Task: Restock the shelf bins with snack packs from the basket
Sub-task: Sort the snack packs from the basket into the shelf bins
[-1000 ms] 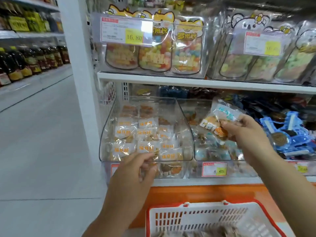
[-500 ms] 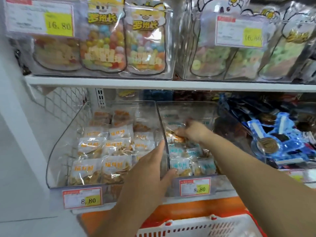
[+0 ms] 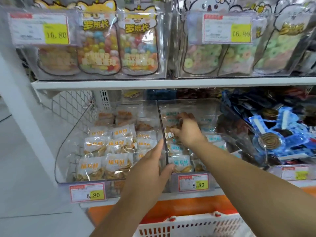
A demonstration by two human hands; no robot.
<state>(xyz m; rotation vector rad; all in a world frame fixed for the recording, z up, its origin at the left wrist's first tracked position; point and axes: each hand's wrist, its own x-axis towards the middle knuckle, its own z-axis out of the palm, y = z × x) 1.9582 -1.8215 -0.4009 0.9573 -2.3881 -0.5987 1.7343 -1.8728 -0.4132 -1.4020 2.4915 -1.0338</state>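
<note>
Two clear shelf bins stand side by side on the lower shelf. The left bin (image 3: 68,139) holds several snack packs with orange lettering (image 3: 118,144). The right bin (image 3: 193,103) holds packs with blue lettering (image 3: 181,162). My right hand (image 3: 185,130) reaches deep into the right bin and grips a snack pack (image 3: 169,134) near the bin's left wall. My left hand (image 3: 150,168) holds the clear wall between the two bins, with the thumb on the right side. The white basket with red rim (image 3: 188,224) sits at the bottom edge.
The upper shelf (image 3: 153,83) carries clear bins of large candy bags (image 3: 100,47) with 16.80 price tags. Blue packs with dark coiled sweets (image 3: 273,139) fill the bin to the right. Price tags (image 3: 193,183) reading 8.80 hang on the bin fronts. A white post (image 3: 22,106) stands on the left.
My right hand has carried the blue-lettered pack from in front of the shelf down into the right bin. My left hand rose from the left bin's front to the wall between the bins.
</note>
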